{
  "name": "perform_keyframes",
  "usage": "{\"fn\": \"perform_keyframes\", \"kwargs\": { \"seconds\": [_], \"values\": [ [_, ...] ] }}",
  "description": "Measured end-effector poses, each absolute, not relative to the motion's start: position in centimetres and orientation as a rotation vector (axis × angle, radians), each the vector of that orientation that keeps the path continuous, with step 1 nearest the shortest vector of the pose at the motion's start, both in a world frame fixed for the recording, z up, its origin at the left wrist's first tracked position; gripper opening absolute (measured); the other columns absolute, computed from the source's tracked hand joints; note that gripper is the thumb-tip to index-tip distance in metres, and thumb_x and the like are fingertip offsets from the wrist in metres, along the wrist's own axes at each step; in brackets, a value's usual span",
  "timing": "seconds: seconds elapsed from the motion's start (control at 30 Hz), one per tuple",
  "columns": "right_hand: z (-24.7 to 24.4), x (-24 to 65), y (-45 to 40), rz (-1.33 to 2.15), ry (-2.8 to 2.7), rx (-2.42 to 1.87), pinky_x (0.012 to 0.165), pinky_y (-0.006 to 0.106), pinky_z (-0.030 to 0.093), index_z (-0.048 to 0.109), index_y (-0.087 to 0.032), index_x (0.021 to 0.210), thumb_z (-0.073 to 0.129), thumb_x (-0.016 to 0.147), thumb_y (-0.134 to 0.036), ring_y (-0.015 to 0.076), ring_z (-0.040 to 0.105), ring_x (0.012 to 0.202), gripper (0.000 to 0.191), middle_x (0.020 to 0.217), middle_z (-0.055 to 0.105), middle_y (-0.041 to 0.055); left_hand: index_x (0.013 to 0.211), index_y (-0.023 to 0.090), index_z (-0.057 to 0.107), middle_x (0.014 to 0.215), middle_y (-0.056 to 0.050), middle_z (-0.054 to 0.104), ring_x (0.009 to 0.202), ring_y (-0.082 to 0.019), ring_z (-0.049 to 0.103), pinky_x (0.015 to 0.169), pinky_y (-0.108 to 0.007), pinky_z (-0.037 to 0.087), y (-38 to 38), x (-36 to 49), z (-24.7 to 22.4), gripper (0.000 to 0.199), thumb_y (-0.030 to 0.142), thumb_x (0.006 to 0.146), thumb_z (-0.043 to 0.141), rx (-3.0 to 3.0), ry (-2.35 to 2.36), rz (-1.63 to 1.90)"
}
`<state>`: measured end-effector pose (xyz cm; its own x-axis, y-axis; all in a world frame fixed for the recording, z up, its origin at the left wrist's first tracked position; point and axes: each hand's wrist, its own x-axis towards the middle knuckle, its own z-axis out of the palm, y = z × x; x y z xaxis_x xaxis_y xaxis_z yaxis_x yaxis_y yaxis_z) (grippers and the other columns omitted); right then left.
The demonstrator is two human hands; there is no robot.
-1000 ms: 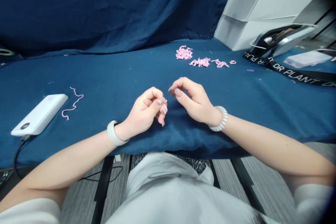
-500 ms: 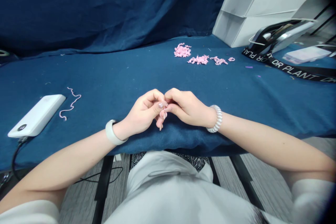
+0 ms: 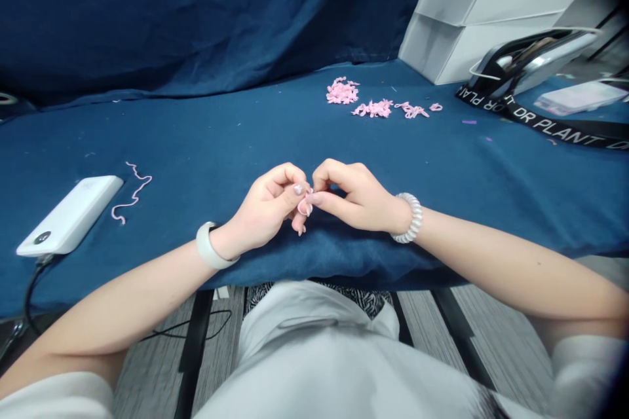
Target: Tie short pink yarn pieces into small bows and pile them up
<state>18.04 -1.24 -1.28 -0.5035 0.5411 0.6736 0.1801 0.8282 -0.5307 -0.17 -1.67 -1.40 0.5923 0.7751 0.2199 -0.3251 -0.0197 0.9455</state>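
My left hand point(image 3: 272, 205) and my right hand point(image 3: 354, 196) meet fingertip to fingertip over the front edge of the blue cloth. Between them is a small loop of pink yarn point(image 3: 303, 207), pinched by the left thumb and fingers. The right thumb and index finger close on the yarn at its upper right side. Small pink yarn pieces lie farther back in a round pile point(image 3: 343, 91), a second pile point(image 3: 373, 109) and a few loops point(image 3: 411, 110). A loose pink strand point(image 3: 133, 196) rests at the left.
A white power bank point(image 3: 71, 215) with a black cable lies at the left. White boxes point(image 3: 445, 46) stand at the back right. Beside them are a black strap with white lettering point(image 3: 550, 126), a dark pouch-like item and a pale flat case point(image 3: 580, 99).
My right hand has shifted slightly up and to the right, and its fingertips are a little farther from the left ones. My left hand has barely moved.
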Motion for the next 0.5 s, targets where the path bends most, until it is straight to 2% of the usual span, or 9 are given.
{"fn": "perform_keyframes", "kwargs": {
  "seconds": [0.13,0.27,0.37,0.5],
  "values": [
    [-1.29,18.2,-1.15,0.623,-2.099,-0.526,0.054,0.016,0.039,0.048,-0.014,0.086,0.062,0.084,-0.027,0.0051,0.046,0.054,0.02,0.063,0.051,-0.0039,0.081,0.015,0.048,0.059,0.005,0.056,0.04,-0.005,0.051,0.044,-0.018,0.05,-1.68,-0.07,-1.41,0.022,0.031,0.087,0.061,1.294,0.407,0.914],
    [-1.39,17.86,-1.51,0.674,-2.092,-0.527,0.058,0.017,0.042,0.047,-0.014,0.091,0.057,0.088,-0.024,0.0063,0.054,0.058,0.015,0.068,0.059,-0.0015,0.081,0.015,0.048,0.057,0.005,0.055,0.039,-0.005,0.05,0.043,-0.017,0.049,-1.71,0.02,-1.32,0.022,0.032,0.087,0.061,1.311,0.402,0.893],
    [-1.54,17.63,-1.64,0.59,-2.071,-0.537,0.058,0.015,0.042,0.048,-0.014,0.087,0.053,0.091,-0.021,0.0051,0.055,0.059,0.009,0.07,0.06,-0.0015,0.081,0.015,0.048,0.058,0.005,0.056,0.039,-0.005,0.051,0.043,-0.017,0.049,-1.8,0.08,-1.25,0.021,0.03,0.087,0.061,1.294,0.415,0.888],
    [-1.58,17.6,-1.51,0.402,-2.04,-0.514,0.056,0.013,0.038,0.051,-0.014,0.081,0.053,0.091,-0.018,0.0024,0.051,0.055,0.011,0.068,0.057,-0.0034,0.081,0.015,0.048,0.059,0.006,0.057,0.039,-0.005,0.051,0.042,-0.017,0.049,-1.85,0.1,-1.25,0.021,0.03,0.086,0.063,1.264,0.434,0.905]
  ]
}}
